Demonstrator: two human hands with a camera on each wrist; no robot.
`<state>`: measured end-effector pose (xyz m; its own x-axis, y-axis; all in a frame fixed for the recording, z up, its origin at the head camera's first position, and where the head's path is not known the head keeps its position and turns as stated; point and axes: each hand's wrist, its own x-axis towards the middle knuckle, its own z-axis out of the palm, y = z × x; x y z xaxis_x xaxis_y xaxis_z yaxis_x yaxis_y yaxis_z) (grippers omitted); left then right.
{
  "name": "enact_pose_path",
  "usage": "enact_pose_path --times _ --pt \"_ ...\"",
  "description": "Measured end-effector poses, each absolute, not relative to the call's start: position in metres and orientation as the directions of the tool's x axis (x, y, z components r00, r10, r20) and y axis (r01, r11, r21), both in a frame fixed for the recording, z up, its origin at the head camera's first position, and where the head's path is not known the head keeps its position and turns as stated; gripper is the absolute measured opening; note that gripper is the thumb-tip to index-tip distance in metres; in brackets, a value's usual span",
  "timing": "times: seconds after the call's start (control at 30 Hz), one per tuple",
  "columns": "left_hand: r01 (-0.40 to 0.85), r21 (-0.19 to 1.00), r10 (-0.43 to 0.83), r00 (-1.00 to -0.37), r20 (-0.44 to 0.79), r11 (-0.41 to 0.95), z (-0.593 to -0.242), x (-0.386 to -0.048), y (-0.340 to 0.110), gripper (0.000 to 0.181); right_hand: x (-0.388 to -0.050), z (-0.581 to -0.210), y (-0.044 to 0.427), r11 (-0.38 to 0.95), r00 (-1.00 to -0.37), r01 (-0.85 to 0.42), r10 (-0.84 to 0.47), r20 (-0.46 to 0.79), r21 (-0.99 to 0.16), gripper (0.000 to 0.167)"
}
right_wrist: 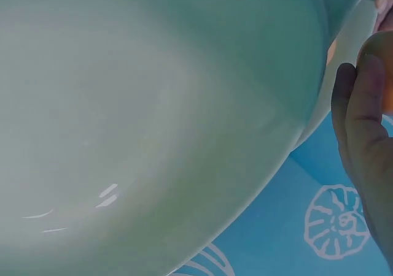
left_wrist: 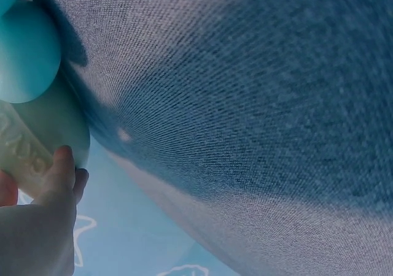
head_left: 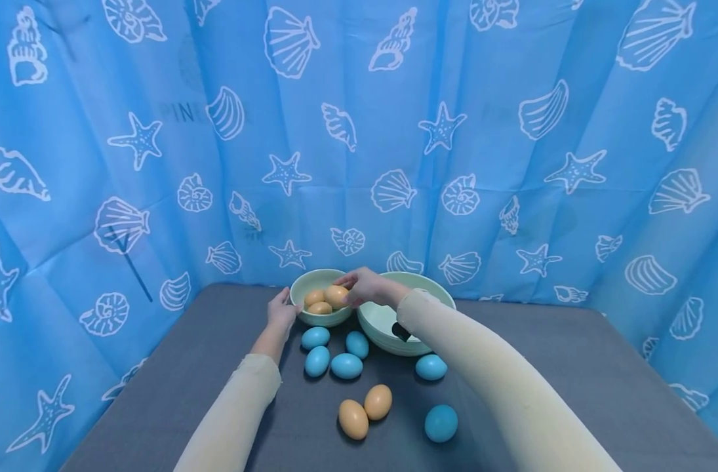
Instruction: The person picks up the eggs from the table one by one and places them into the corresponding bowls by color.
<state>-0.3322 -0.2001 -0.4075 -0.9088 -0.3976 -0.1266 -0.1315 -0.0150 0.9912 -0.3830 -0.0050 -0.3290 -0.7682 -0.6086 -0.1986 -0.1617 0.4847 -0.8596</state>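
Egg (head_left: 336, 296) at fingertips of right hand (head_left: 370, 287), pinched, fingers partly closed, over small bowl (head_left: 329, 320); left hand (head_left: 280, 312) grips bowl's side. Egg probably light, stiff, slippery; hold round middle.

The large bowl (head_left: 378, 321) at five o'clock in the head view looks smooth and glossy; the eggs (head_left: 347, 366) around six, smooth with a soft sheen. The tablecloth (left_wrist: 245, 104) is matt woven cloth, the curtain (head_left: 359, 85) at twelve smooth, thin sheeting.
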Motion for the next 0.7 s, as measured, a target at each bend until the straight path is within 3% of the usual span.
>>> enact_pose_path --times 0.7 --pt "-0.117 0.993 -0.426 -0.897 -0.119 -0.03 -0.411 -0.335 -0.199 0.063 -0.395 -0.338 -0.027 0.645 -0.755 -0.338 -0.62 -0.211 -0.685 0.043"
